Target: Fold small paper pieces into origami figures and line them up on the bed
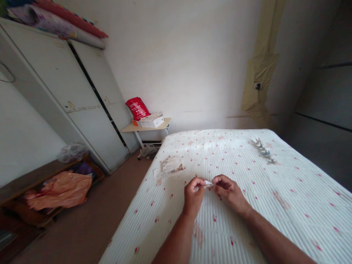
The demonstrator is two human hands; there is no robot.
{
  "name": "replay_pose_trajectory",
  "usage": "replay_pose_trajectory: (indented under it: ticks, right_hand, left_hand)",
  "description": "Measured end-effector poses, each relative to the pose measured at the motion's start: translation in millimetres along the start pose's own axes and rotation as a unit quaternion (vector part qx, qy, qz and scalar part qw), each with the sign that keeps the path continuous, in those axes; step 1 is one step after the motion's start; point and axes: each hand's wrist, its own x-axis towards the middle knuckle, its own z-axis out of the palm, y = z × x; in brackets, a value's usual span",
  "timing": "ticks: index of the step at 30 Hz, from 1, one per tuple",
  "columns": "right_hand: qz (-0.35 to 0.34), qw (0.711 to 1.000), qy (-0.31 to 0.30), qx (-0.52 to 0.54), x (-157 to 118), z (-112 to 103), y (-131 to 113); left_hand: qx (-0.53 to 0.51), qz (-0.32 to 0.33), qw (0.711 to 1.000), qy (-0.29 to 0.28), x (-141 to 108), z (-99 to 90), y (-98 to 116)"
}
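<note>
A small folded piece of white paper [208,183] is held just above the bed, between my two hands. My left hand [194,194] is closed, pinching the paper's left end between thumb and fingers. From the other side, my right hand [228,190] has its fingers curled and pressed together at the paper's right tip. Beyond my left hand, printed paper sheets [172,165] lie on the patterned bed cover [220,223]. Several small grey folded shapes [264,151] form a row at the bed's far right.
Behind the bed's left corner, a small table [129,127] bears a red bag [137,107] and a white box [151,122]. An orange cloth or bag [62,190] lies on a low wooden shelf at left, near a tall cabinet [90,106].
</note>
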Motion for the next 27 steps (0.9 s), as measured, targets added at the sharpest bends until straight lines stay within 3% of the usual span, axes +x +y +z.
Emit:
replay_pose_trajectory:
  ticks: [11,16,27]
  right_hand:
    - [0.01,0.999,0.0,-0.039,3,5,12]
    - [-0.002,0.999,-0.034,-0.039,1,7,8]
    - [0.032,0.994,-0.008,-0.101,2,4,9]
  left_hand:
    - [-0.051,-0.033,0.998,-0.01,1,3.6,2]
    - [-0.051,-0.069,0.996,0.01,1,5.4,3]
    - [-0.012,-0.027,1.0,0.004,0,3.2,2]
